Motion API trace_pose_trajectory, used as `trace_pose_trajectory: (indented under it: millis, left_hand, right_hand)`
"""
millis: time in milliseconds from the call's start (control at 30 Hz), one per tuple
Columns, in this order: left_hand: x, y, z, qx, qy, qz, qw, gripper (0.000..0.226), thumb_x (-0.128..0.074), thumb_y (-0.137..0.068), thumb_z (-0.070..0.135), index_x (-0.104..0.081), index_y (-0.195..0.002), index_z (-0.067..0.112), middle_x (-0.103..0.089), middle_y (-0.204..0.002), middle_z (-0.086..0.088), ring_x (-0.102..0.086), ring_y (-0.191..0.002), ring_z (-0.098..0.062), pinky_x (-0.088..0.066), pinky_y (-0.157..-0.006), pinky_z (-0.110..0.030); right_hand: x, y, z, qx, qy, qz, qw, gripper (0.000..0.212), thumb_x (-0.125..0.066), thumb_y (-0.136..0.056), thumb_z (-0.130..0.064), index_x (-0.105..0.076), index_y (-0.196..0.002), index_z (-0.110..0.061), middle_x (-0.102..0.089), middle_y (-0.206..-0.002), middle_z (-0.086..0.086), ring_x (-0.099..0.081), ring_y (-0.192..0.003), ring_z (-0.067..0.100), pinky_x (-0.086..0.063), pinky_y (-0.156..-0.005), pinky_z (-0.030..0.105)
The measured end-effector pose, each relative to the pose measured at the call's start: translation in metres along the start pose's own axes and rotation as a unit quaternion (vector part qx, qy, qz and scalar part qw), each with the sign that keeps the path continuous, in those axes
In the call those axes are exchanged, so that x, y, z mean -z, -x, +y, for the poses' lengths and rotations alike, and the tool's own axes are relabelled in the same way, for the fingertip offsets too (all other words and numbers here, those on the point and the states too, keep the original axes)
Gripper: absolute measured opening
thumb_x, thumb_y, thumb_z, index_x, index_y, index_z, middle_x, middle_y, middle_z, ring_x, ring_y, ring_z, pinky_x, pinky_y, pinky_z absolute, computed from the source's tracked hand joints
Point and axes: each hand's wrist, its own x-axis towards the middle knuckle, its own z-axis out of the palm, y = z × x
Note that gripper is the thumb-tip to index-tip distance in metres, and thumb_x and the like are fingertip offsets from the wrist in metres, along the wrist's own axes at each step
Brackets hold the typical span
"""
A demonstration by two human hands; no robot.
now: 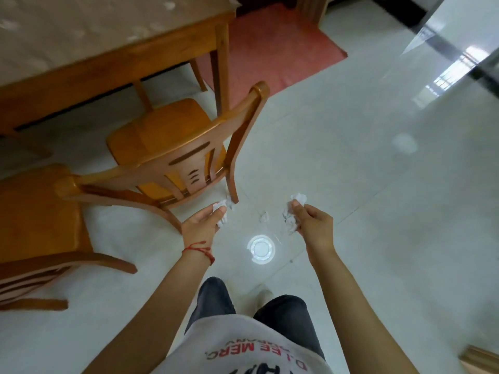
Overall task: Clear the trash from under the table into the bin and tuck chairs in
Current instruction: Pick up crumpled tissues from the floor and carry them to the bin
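Both hands, left hand [204, 221] and right hand [313, 225], each held crumpled tissue [293, 211] in a closed grip beside the pulled-out chair [167, 147], likely bound for a bin not in view.

The only readable writing stands on the person's white shirt [243, 344], at the bottom of the view, below and between the two grips. It appears upside down to the camera. In red capitals it reads "D-LEE MERC", with a comma or stop after it. A smaller grey line sits just beyond it, too blurred to read. Larger dark letters at the very bottom edge are cut off and cannot be made out.
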Motion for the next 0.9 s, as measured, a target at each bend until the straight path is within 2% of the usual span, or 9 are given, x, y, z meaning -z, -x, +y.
trace_pose_trajectory:
  millis: [100,233,300,400,467,533,633,700,900]
  left_hand:
    - [0.011,0.001,0.009,-0.003,0.008,0.012,1.000,0.023,-0.068,-0.077,0.007,-0.064,-0.100,0.010,-0.063,-0.098,-0.004,-0.060,-0.097,-0.028,-0.048,-0.092,-0.041]
    - [0.022,0.006,0.015,-0.001,-0.006,0.038,0.999,0.018,-0.070,-0.076,0.011,-0.066,-0.093,0.007,-0.065,-0.089,-0.006,-0.060,-0.093,-0.027,-0.047,-0.093,-0.041]
    - [0.026,0.010,0.015,0.002,-0.007,0.056,0.998,0.020,-0.071,-0.076,0.014,-0.067,-0.094,0.006,-0.064,-0.093,-0.007,-0.059,-0.091,-0.026,-0.047,-0.092,-0.039]
    - [0.028,0.018,0.015,-0.005,0.006,0.104,0.995,0.027,-0.070,-0.077,0.014,-0.067,-0.101,0.001,-0.065,-0.096,-0.011,-0.058,-0.088,-0.024,-0.048,-0.087,-0.034]
    - [0.029,0.023,0.013,-0.016,0.022,0.136,0.990,0.030,-0.070,-0.077,0.014,-0.066,-0.104,-0.001,-0.065,-0.099,-0.015,-0.058,-0.087,-0.025,-0.048,-0.083,-0.030]
    - [0.031,0.031,0.008,-0.028,0.035,0.170,0.984,0.029,-0.069,-0.078,0.013,-0.066,-0.103,-0.001,-0.065,-0.098,-0.014,-0.059,-0.089,-0.027,-0.050,-0.075,-0.022]
    - [0.039,0.043,-0.003,-0.039,0.055,0.222,0.973,0.028,-0.067,-0.079,0.014,-0.065,-0.103,0.000,-0.064,-0.098,-0.011,-0.060,-0.093,-0.026,-0.046,-0.064,-0.011]
    - [0.046,0.056,-0.012,-0.040,0.083,0.264,0.960,0.027,-0.067,-0.079,0.015,-0.066,-0.100,-0.002,-0.064,-0.094,-0.011,-0.060,-0.087,-0.023,-0.047,-0.065,-0.012]
    - [0.069,0.108,-0.036,-0.043,0.163,0.386,0.907,0.022,-0.069,-0.078,0.016,-0.070,-0.095,0.002,-0.067,-0.087,-0.009,-0.062,-0.080,-0.017,-0.049,-0.069,-0.015]
  right_hand:
    - [-0.006,0.006,-0.009,0.007,0.004,-0.008,1.000,0.055,-0.065,-0.082,-0.032,-0.049,-0.090,0.020,-0.049,-0.082,0.043,-0.046,-0.072,0.019,-0.049,-0.074,0.042]
    - [-0.015,0.007,-0.019,0.008,0.032,-0.032,0.999,0.050,-0.065,-0.082,-0.032,-0.051,-0.074,0.015,-0.046,-0.068,0.014,-0.043,-0.067,0.021,-0.052,-0.073,0.044]
    - [-0.020,0.008,-0.026,0.016,0.045,-0.051,0.998,0.041,-0.064,-0.083,-0.031,-0.056,-0.071,0.008,-0.047,-0.067,0.020,-0.043,-0.068,0.021,-0.049,-0.074,0.038]
    - [-0.027,0.005,-0.037,0.035,0.077,-0.090,0.992,0.050,-0.064,-0.084,-0.029,-0.053,-0.087,0.019,-0.054,-0.088,0.041,-0.048,-0.067,0.029,-0.049,-0.088,0.051]
    - [-0.031,0.003,-0.044,0.048,0.101,-0.124,0.986,0.049,-0.063,-0.084,-0.028,-0.054,-0.092,0.019,-0.054,-0.098,0.041,-0.054,-0.077,0.048,-0.045,-0.092,0.055]
    - [-0.035,0.001,-0.049,0.061,0.123,-0.167,0.976,0.048,-0.063,-0.085,-0.027,-0.054,-0.092,0.019,-0.055,-0.096,0.041,-0.052,-0.084,0.052,-0.049,-0.091,0.051]
    - [-0.042,0.000,-0.055,0.071,0.145,-0.233,0.959,0.043,-0.062,-0.086,-0.027,-0.058,-0.084,0.016,-0.055,-0.072,0.029,-0.049,-0.067,0.031,-0.048,-0.074,0.033]
    - [-0.049,0.002,-0.056,0.077,0.166,-0.273,0.944,0.039,-0.062,-0.086,-0.027,-0.062,-0.081,0.012,-0.055,-0.068,0.016,-0.050,-0.067,0.021,-0.045,-0.072,0.030]
    - [-0.079,0.029,-0.045,0.105,0.230,-0.386,0.887,0.021,-0.064,-0.085,-0.028,-0.065,-0.072,-0.011,-0.062,-0.069,0.004,-0.057,-0.066,0.016,-0.048,-0.071,0.029]
